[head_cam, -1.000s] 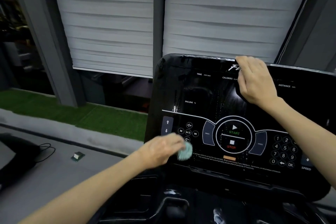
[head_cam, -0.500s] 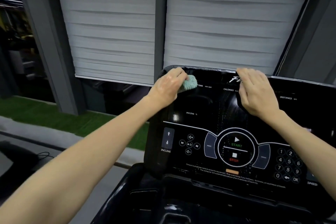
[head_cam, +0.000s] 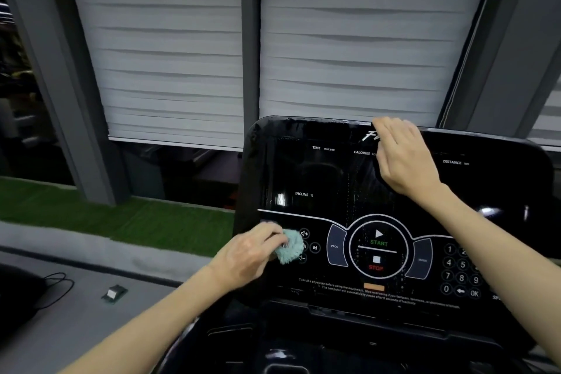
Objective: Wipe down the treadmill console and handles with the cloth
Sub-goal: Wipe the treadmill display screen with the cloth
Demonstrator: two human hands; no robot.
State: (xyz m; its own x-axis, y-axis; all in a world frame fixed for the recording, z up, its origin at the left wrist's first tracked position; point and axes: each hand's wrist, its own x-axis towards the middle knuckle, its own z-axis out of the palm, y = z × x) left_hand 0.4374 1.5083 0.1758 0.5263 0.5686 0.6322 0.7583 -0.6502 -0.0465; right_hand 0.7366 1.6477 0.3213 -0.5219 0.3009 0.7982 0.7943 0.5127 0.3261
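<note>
My left hand (head_cam: 252,252), fingers bunched around the cloth (head_cam: 290,246), presses it onto the console (head_cam: 303,173) at its lower left buttons; my right hand (head_cam: 400,158) lies flat, fingers loosely spread, near its top edge.

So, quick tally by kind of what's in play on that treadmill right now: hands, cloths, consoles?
Hands: 2, left hand in a grip on the cloth, right hand resting at the console's top edge
Cloths: 1, teal cloth, pressed on the lower left buttons
Consoles: 1, black console
Total: 4
</note>
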